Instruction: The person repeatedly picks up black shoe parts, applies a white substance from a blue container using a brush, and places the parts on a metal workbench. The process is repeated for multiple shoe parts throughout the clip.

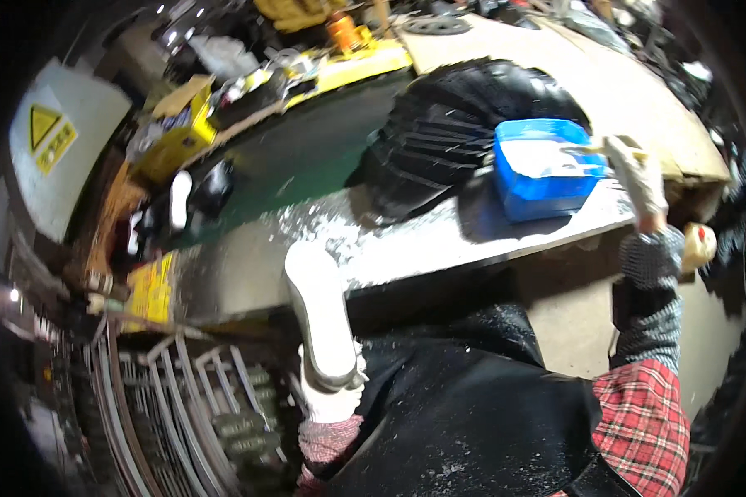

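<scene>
A: While the left hand (333, 389) sits low and close to the body, note what it carries: a long white part (319, 319), gripped at its lower end by the gloved fingers. Long axis runs nearly upright in the head view, from the hand up toward the near edge of the bench (439, 240), tilted slightly left at the top.

B: And the right hand (642, 178)?

A: Raised, far right, over the right end of the bench. Gloved, closed around a pale narrow tool (593, 149); what kind of tool, I cannot tell, since it is blurred. Its tip points left, across the top of the blue tub (543, 170).

B: Relation of tub to hands?

A: Tub stands on the bench just left of the right hand, touching or nearly touching the tool. From the left hand it lies up and to the right, well apart. Right hand clearly nearer.

B: Anything behind it?

A: Black ribbed wheel-like part (464, 132) directly behind and left of the tub, touching it as far as the view shows. White dust over the bench top.
</scene>
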A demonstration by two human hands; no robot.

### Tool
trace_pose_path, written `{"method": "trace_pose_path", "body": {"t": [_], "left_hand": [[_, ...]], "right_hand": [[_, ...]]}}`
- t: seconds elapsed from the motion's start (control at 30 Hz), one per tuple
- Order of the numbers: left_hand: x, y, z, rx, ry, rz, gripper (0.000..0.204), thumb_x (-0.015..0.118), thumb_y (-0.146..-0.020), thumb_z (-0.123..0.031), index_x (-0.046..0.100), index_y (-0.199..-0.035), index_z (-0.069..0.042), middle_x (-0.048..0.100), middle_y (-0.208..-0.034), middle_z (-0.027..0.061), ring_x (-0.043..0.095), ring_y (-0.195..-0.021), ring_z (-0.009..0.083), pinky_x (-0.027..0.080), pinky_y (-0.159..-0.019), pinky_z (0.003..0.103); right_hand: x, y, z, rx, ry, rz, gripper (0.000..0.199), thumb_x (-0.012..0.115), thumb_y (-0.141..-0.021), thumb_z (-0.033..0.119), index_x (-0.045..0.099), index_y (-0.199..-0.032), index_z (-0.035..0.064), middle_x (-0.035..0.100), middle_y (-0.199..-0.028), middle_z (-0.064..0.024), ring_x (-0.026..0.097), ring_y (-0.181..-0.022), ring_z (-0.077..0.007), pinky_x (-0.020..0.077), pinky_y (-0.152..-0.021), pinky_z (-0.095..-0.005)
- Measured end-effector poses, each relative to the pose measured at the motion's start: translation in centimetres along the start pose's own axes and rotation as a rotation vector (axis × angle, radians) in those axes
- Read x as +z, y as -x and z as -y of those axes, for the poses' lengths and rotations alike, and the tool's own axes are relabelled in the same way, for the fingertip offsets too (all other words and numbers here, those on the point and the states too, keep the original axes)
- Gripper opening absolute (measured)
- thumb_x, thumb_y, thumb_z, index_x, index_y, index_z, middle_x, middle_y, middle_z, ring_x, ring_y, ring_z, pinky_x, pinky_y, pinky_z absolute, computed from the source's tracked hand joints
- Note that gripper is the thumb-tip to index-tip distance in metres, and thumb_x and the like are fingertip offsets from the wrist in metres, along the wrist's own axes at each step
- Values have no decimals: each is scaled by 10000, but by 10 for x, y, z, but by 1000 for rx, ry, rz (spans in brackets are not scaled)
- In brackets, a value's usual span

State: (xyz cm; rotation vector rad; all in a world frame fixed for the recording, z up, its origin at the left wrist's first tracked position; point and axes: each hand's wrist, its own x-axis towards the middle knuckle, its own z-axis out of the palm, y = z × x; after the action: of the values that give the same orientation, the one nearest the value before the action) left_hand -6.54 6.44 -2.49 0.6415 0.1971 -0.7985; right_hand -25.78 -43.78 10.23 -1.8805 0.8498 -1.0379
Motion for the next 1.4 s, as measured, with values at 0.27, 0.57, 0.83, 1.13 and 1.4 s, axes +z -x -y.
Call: {"method": "trace_pose_path", "body": {"t": [0.27, 0.57, 0.83, 1.13, 1.4], "left_hand": [[-77, -12, 3, -218, 296, 307, 880, 374, -929, -764, 508, -1402, -34, 689, -1021, 288, 673, -578, 427, 564, -417, 486], [-112, -18, 13, -276, 332, 75, 938, 322, -882, -838, 554, -1344, -56, 664, -903, 330, 666, -589, 443, 545, -409, 486], [-91, -20, -3, -372, 496, 133, 909, 356, -888, -808, 506, -1430, -94, 664, -1026, 346, 682, -694, 495, 557, -446, 568], [-52, -12, -7, -279, 524, -86, 839, 300, -980, -721, 406, -1488, -61, 601, -1296, 265, 704, -784, 459, 596, -503, 544], [-50, -8, -1, 3, 149, 276, 723, 297, -1043, -609, 510, -1366, 2, 685, -1126, 243, 725, -915, 348, 640, -672, 446]], "right_hand": [[145, 119, 107, -528, -198, 706, 229, 650, -944, 183, 709, -1085, 12, 731, -890, -98, 700, -788, -201, 571, -758, -311], [306, 117, 83, 40, -422, 983, 267, 681, -979, 195, 682, -1127, -27, 730, -986, -81, 660, -841, -117, 543, -767, -269], [306, 121, 118, -116, -381, 981, 257, 646, -1002, 244, 690, -1079, 2, 708, -842, -51, 637, -730, -140, 508, -681, -265], [262, 172, 147, -941, -320, 1370, 240, 720, -905, 270, 735, -962, 38, 706, -793, -133, 709, -751, -306, 587, -695, -378], [230, 191, 135, -864, -291, 1314, 259, 720, -938, 194, 699, -1079, -22, 722, -904, -133, 711, -795, -233, 589, -717, -344]]}}
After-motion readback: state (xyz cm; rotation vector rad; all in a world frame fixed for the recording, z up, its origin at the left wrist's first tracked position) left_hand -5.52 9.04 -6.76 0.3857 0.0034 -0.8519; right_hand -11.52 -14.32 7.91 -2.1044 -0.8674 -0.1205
